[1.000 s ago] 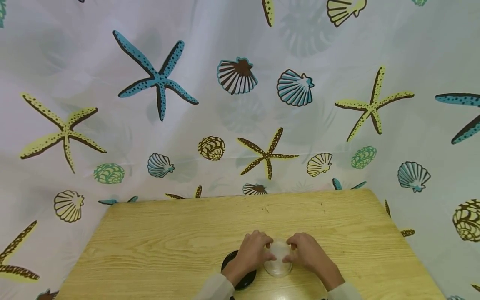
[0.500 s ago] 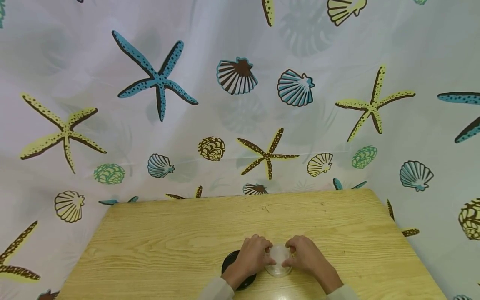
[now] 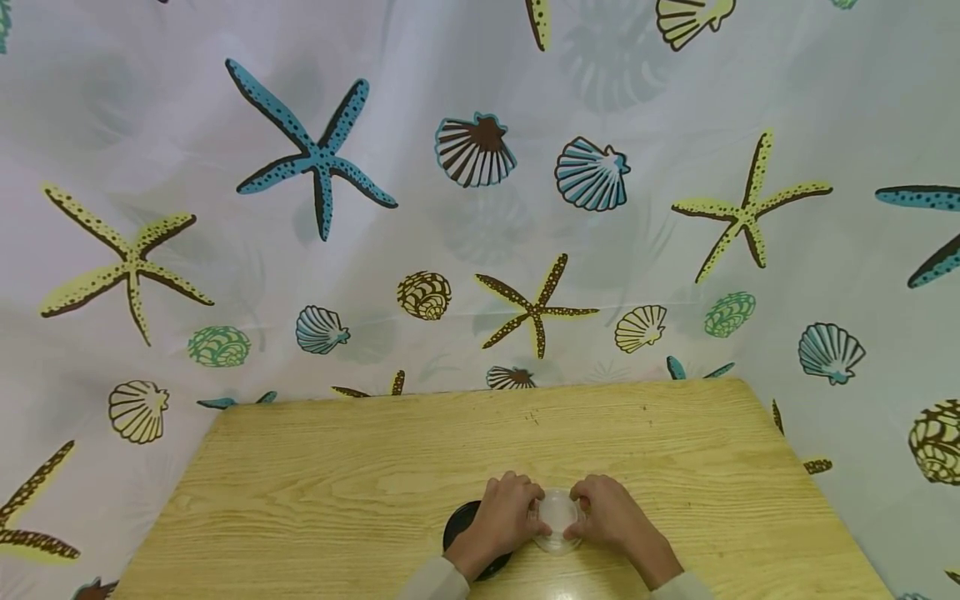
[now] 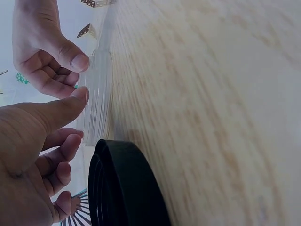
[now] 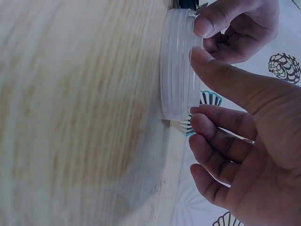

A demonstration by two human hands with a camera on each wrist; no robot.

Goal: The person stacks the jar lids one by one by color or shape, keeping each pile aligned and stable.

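A shallow, round, clear plastic lid [image 3: 558,510] lies level at the top of a low stack of similar clear round pieces on the table. My left hand [image 3: 506,517] pinches its left edge between thumb and fingers, and my right hand [image 3: 611,512] does the same on the right. In the left wrist view, the layered clear rims [image 4: 99,94] stand just above the wood. Both thumbs press the near side of the top rim, as the right wrist view of the right hand [image 5: 263,122] also shows. How many pieces are stacked I cannot tell.
A black round dish-like piece [image 3: 459,525] with ringed ridges lies on the wooden table [image 3: 337,475], left of the clear stack and partly beneath my left forearm. A white curtain [image 3: 420,225] printed with starfish and shells hangs behind and beside the table.
Both hands have come slightly down and nearer to me. Their fingers have settled closer round the clear lid's edges. The black piece has stayed put.
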